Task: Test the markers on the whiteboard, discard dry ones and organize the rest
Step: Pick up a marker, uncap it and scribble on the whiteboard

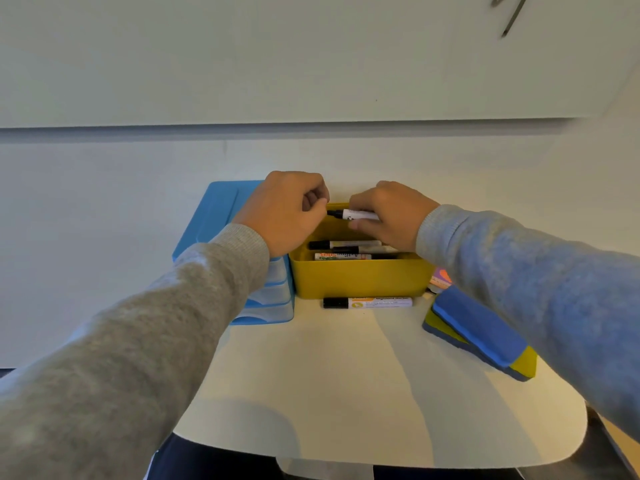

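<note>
A white marker with a black cap (pixel 353 214) is held level above the yellow box (pixel 360 277). My right hand (pixel 391 214) grips its white barrel. My left hand (pixel 287 211) pinches the black cap end with curled fingers. Inside the yellow box lie several more markers (pixel 344 250). Another black-capped marker (pixel 367 302) lies on the table just in front of the box. The whiteboard (pixel 311 57) fills the wall above, with a dark pen stroke (pixel 512 15) at its top right.
A blue plastic drawer unit (pixel 266 296) stands left of the yellow box, against the wall. A blue and yellow board eraser (pixel 481 332) lies at the right on the small white table (pixel 346 393). Something pink and orange (pixel 440 278) shows behind the eraser.
</note>
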`<control>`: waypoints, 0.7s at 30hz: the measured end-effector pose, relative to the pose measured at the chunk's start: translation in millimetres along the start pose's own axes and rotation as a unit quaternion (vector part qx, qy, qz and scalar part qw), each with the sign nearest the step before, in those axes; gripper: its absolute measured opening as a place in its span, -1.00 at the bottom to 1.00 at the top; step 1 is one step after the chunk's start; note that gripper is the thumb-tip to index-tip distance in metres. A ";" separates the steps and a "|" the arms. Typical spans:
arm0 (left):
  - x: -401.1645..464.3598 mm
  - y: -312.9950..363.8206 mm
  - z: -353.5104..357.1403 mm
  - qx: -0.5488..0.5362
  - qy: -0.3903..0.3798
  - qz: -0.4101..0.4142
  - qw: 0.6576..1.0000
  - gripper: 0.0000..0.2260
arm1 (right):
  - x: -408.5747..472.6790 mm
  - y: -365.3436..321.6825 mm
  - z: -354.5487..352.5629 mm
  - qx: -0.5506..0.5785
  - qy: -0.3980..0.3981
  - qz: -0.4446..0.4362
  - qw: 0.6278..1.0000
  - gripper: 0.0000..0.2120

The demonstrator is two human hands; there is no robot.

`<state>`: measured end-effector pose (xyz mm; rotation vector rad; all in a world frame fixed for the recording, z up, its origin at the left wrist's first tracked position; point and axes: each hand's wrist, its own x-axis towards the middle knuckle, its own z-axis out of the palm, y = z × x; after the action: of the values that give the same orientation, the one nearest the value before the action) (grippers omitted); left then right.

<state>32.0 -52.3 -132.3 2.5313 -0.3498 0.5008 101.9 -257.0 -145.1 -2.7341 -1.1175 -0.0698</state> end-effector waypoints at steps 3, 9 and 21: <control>0.1 -0.6 -0.2 -0.001 0.004 0.004 1.000 -0.89 | -8.4 1.1 -11.5 -0.018 0.007 -0.007 1.000 -0.89; -2.4 1.7 -1.4 0.019 -0.002 0.005 1.000 -0.88 | -25.4 4.8 -35.9 -0.050 -0.014 0.052 0.997 -0.73; 18.2 27.4 -44.3 0.088 -0.022 0.054 0.994 -0.86 | -41.4 -27.9 -118.7 0.062 0.165 0.024 0.984 -0.93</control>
<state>26.6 -53.4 -77.4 2.7073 -0.4814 0.5381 56.0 -288.5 -29.0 -2.5161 -0.9304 -0.4148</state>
